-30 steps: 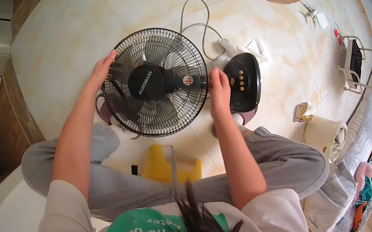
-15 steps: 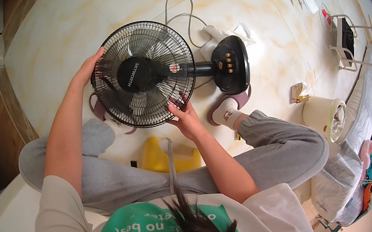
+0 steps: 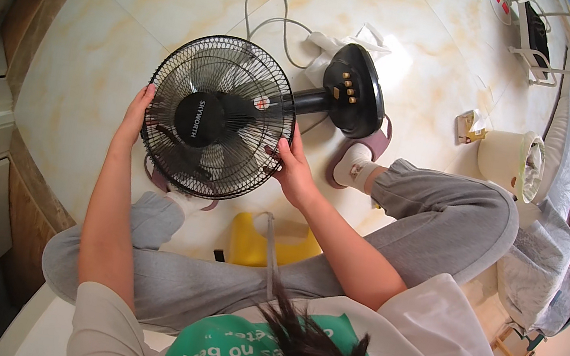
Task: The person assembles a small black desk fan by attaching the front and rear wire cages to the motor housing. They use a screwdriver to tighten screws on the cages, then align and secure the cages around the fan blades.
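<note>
fan (image 3: 203, 119) in apparent grip of both hands (image 3: 134, 113) (image 3: 296, 174)

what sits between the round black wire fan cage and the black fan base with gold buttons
In the head view, a black cylindrical neck spans the stretch from the round black wire cage to the gold-buttoned black base.

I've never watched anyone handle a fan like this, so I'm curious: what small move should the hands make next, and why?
Probably firm up the hold on the fan cage before tilting it: the left hand touches its left edge, the right hand its lower right, while the pole and base stick out beyond its right side, likely drawing weight that way.
</note>
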Motion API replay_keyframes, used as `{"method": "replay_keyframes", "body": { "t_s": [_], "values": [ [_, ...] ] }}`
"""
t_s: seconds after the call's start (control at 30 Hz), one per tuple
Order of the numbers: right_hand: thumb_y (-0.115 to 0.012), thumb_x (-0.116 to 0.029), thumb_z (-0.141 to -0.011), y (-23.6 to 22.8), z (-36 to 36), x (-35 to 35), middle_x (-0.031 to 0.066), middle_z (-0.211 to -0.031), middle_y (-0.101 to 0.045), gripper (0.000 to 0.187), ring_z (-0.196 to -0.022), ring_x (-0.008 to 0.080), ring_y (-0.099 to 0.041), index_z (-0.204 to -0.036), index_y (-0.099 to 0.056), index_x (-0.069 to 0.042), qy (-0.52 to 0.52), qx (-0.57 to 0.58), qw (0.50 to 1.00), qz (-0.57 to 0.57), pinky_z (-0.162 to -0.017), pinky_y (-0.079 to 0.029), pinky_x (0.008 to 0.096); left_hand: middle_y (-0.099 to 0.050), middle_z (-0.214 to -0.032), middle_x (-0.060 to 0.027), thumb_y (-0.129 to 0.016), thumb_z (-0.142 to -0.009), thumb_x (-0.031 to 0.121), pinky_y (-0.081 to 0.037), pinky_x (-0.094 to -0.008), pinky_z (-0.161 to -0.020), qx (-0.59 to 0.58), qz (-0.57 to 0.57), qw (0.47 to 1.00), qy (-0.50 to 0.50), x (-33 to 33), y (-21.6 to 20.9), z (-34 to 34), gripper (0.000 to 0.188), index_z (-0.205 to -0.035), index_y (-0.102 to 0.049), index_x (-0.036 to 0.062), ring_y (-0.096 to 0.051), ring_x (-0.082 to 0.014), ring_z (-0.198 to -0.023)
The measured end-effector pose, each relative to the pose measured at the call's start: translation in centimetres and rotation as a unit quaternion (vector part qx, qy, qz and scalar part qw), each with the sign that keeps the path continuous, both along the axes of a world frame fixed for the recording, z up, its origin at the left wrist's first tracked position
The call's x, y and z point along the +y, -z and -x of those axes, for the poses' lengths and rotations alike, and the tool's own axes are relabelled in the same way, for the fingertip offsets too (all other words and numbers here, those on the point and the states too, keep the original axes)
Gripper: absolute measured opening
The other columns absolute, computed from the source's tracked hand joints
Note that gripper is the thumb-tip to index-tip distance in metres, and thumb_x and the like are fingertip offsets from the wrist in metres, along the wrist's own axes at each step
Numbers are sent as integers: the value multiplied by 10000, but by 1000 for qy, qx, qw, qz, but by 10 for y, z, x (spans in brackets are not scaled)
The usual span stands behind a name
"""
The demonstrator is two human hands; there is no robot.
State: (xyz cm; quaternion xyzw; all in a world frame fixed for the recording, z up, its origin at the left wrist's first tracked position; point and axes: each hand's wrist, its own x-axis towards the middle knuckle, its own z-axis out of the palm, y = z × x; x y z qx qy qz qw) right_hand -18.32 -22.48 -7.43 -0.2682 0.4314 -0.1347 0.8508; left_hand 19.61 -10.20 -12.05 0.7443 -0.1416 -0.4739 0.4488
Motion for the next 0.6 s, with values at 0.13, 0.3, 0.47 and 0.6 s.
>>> {"method": "replay_keyframes", "body": {
  "t_s": [0.13, 0.3, 0.47, 0.6],
  "values": [
    [-496, -487, -1040, -6, -6, 0, -36, -1528, -336, 743, -1242, 196, -425, -1612, -39, -363, 30, 23, 999, -8, -970, -405, 517, -553, -1414, -113, -531, -984, 579, -371, -320, -1086, -62, -6, 998, -32, -2, 3, 4, 761, -1487, -433, 15, -515, -205, -1278],
    [-502, -539, -1023, -7, -8, -3, -47, -1464, -412, 706, -1200, 188, -456, -1606, -153, -349, 20, 19, 1000, -12, -912, -437, 470, -516, -1465, -107, -553, -986, 544, -346, -310, -1105, 26, -12, 999, -25, 2, -4, 1, 760, -1513, -404, 17, -478, -200, -1327],
    [-561, -406, -1034, -5, -9, -6, -57, -1307, -535, 604, -1082, 143, -554, -1570, -300, -306, 53, 28, 998, -32, -789, -485, 358, -562, -1412, -96, -584, -966, 551, -350, -318, -1097, 4, -20, 999, -29, -2, -7, 0, 727, -1458, -492, 23, -493, -198, -1300],
    [-519, -387, -1054, -3, -8, -5, -34, -1342, -530, 582, -1094, 143, -565, -1574, -281, -280, 64, 52, 997, -6, -788, -497, 323, -563, -1406, -95, -596, -948, 582, -347, -319, -1096, -6, -21, 1000, -19, 0, -8, 0, 748, -1450, -503, 36, -490, -203, -1301]
  ]
}}
